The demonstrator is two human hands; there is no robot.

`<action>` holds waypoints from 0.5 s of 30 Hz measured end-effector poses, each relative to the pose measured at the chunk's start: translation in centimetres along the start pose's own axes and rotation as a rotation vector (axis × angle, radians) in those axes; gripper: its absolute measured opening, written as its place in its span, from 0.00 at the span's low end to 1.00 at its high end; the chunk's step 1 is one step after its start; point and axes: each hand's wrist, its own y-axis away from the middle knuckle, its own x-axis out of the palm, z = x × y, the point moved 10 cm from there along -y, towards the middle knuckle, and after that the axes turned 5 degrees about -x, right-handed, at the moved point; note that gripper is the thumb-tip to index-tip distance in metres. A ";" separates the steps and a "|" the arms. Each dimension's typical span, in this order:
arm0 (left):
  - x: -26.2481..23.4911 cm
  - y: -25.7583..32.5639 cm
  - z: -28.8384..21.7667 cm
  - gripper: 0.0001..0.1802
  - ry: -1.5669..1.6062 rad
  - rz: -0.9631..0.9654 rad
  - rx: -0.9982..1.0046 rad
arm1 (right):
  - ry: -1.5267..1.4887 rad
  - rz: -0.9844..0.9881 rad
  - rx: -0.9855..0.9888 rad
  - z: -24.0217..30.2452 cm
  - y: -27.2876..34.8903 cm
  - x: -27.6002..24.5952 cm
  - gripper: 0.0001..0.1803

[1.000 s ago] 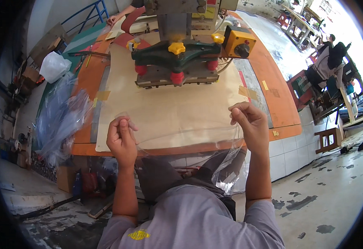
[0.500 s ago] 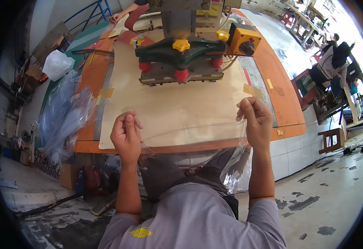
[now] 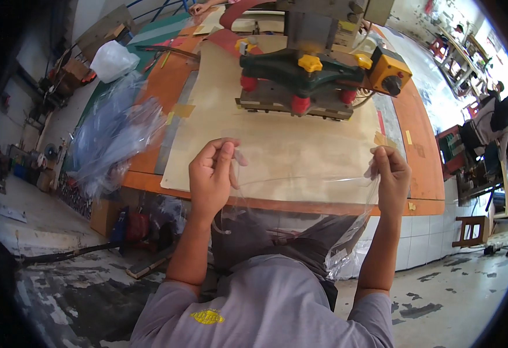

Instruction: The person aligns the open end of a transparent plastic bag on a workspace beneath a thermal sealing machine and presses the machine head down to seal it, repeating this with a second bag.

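A: Clear plastic bag (image 3: 300, 214), thin and see-through, hangs between two raised hands above the person's lap, just short of the near edge of the workbench (image 3: 422, 139). The left hand (image 3: 210, 177) is closed on the bag's upper left corner, thumb against fingers. The right hand (image 3: 390, 177) is pinched shut on the upper right corner. The two hands are well apart, and the top edge of the film runs taut between them while the rest sags down toward the grey shirt (image 3: 265, 307).

B: What would make this hold go well?

A: As a judgement: keep both pinches firm and level, so the top edge stays straight and the film does not fold on itself. The plastic looks limp and slippery, so an even pull from both sides matters.

B: And what lies past the hands?

A: A beige sheet (image 3: 277, 145) covers the orange bench top. On its far part stands a green press machine (image 3: 303, 75) with red and yellow knobs, and a yellow box (image 3: 387, 72) sits to its right. To the left of the sheet, a heap of clear plastic bags (image 3: 112, 139) spills over the bench edge. At the far end of the bench another person's hand (image 3: 199, 8) rests on the surface
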 end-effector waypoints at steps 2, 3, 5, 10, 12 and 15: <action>0.0 0.0 -0.4 0.15 0.000 -0.004 0.001 | 0.024 0.023 -0.002 0.2 -0.2 0.0 0.14; 0.1 -0.1 -0.6 0.15 -0.002 0.008 0.002 | 0.000 0.022 -0.007 0.3 -0.2 0.0 0.14; 0.2 -0.1 -1.2 0.15 -0.004 0.017 0.003 | -0.024 0.024 -0.014 0.3 -0.3 -0.1 0.14; 0.8 -0.1 -1.9 0.15 0.039 0.046 -0.024 | 0.004 0.013 -0.033 0.2 -0.6 -0.7 0.15; 0.9 -0.2 -2.0 0.15 0.044 0.067 -0.013 | 0.001 0.005 -0.041 0.1 -0.7 -0.9 0.15; 1.1 -0.3 -1.9 0.15 0.056 0.077 0.002 | 0.016 0.008 -0.045 0.1 -0.7 -1.2 0.12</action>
